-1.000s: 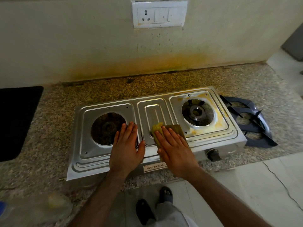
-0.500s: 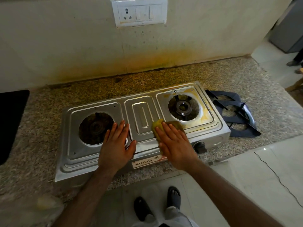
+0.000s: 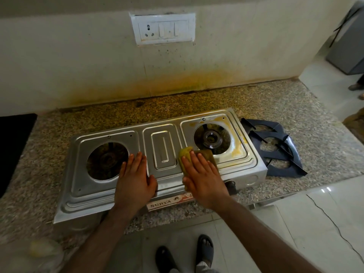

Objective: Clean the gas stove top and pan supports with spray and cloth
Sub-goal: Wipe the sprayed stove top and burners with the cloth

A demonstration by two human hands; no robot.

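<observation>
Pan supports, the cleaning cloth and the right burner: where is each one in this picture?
pan supports (image 3: 275,148): head view, on a dark bar of the stacked pair beside the stove.
cloth (image 3: 186,154): head view, on its yellow corner past the fingertips.
right burner (image 3: 211,138): head view, on its central ring.

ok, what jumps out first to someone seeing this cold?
Two bare hands on the steel stove top: the left hand flat by the left burner hole, the right hand pressing a yellow-green cloth near the right burner. Yellow grime rings that burner; dark pan supports lie stacked on the counter to the stove's right.
</observation>
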